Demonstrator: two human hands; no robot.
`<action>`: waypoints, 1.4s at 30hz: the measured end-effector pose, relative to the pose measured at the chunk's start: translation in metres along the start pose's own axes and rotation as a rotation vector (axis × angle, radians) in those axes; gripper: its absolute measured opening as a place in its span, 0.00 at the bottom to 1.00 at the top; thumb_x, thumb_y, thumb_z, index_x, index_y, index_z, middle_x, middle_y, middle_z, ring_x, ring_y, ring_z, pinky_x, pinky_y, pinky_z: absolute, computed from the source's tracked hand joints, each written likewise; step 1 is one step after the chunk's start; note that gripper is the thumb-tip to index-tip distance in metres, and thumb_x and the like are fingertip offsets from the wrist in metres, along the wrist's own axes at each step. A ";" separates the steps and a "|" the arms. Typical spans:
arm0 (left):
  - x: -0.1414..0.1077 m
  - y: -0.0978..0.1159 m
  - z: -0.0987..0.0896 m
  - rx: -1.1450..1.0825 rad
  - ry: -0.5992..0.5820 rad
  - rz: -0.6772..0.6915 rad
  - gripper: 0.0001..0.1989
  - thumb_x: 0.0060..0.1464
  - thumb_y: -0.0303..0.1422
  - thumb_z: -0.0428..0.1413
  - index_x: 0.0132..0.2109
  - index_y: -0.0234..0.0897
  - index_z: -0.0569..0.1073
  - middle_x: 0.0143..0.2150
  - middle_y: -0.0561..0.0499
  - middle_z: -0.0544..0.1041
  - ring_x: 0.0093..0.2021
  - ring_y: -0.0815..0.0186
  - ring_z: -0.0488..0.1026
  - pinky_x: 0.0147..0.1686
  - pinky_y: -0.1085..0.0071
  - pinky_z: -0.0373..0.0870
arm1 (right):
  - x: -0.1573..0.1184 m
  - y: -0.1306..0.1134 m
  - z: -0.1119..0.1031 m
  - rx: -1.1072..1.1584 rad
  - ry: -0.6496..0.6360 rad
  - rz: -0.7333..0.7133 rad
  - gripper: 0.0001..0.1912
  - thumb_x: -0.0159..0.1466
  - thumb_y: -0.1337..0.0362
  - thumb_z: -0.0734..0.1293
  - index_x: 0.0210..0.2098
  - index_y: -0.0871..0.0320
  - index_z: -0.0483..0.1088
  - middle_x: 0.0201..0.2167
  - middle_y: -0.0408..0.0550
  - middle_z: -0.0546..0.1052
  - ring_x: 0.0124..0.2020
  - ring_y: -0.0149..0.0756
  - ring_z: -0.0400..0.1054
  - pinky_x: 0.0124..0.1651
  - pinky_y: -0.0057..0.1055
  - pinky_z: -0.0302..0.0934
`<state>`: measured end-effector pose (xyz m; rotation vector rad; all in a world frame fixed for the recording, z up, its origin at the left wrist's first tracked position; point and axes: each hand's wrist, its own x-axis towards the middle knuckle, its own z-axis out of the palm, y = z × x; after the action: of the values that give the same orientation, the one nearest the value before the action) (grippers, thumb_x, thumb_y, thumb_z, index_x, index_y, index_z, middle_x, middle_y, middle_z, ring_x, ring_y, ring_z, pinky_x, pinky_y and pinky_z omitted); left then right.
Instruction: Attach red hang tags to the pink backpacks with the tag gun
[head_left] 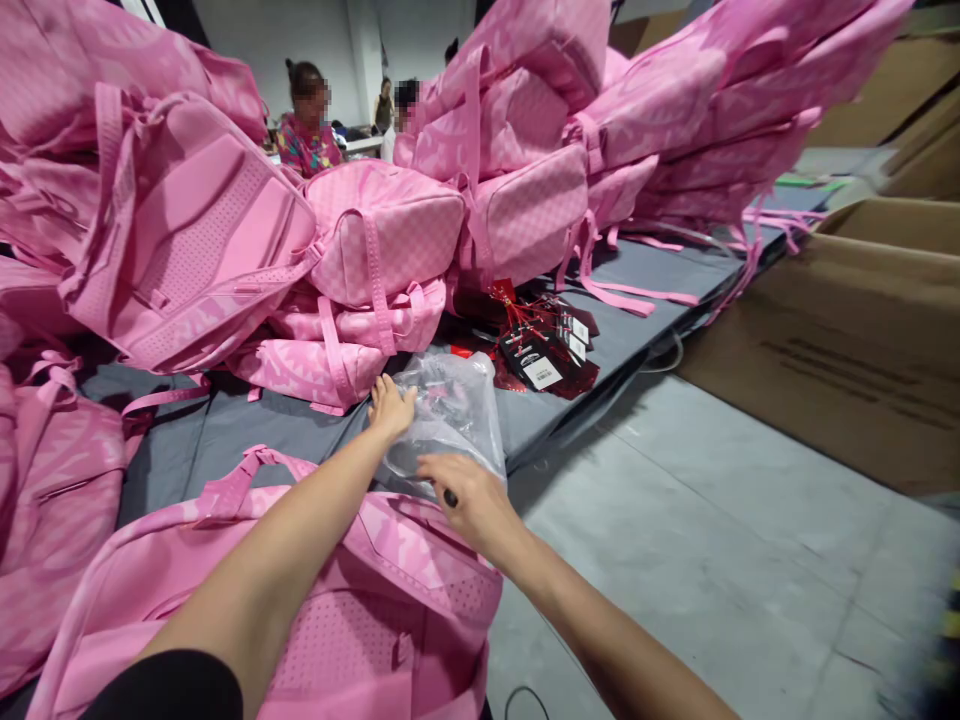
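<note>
A clear plastic bag (457, 405) with small pink and dark pieces inside lies on the grey-covered table. At its left edge my left hand (390, 408) touches the plastic, thumb and fingers apart. My right hand (471, 495) is closed round a small black object (450, 497), of which only a rounded end shows; its fingertips are at the bag's lower edge. Below both arms a large pink backpack (352, 610) lies near me. Black tags (536, 360) with white labels and red cords are heaped just right of the bag.
Pink backpacks (397, 230) are piled along the grey table (637, 270), with more at the left (60, 480). A large cardboard box (832, 340) stands at the right, beside the pale floor (675, 560). People (306, 135) are in the background.
</note>
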<state>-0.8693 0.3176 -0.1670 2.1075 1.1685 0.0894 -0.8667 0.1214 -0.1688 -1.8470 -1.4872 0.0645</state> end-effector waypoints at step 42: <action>-0.313 -0.214 -0.150 0.478 0.745 0.658 0.10 0.58 0.26 0.57 0.48 0.35 0.72 0.63 0.37 0.62 0.67 0.50 0.56 0.64 0.45 0.62 | 0.055 -0.189 0.038 0.147 -0.218 -0.355 0.10 0.64 0.72 0.64 0.36 0.54 0.77 0.34 0.45 0.82 0.35 0.33 0.75 0.38 0.26 0.65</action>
<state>-1.2635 0.2330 -0.1035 2.9443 0.8598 1.0630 -1.0222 0.1960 -0.0663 -1.4736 -1.8887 0.2041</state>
